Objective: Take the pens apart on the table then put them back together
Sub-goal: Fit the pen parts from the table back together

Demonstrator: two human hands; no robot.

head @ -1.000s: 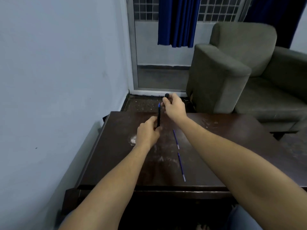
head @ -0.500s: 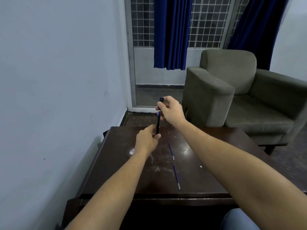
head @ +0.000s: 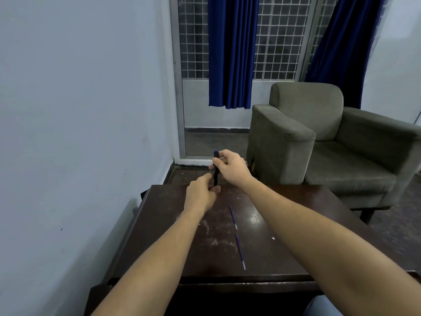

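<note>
Gripped low in the curled left hand (head: 200, 198), pinched at top by the right hand (head: 230, 168), upright above the dark wooden table (head: 284, 224)'s far edge: slim dark plastic pen (head: 215, 176), likely light, stiff, slick, best held near both ends.

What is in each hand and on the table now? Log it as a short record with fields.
left hand: grips the lower end of the pen
right hand: fingers hold the pen's upper end
pen: dark, roughly upright, over the far edge of the table
far refill: thin, blue, lies loose on the table
near refill: lies nearly in line with it, closer to the person
background: armchair beyond the table
</note>
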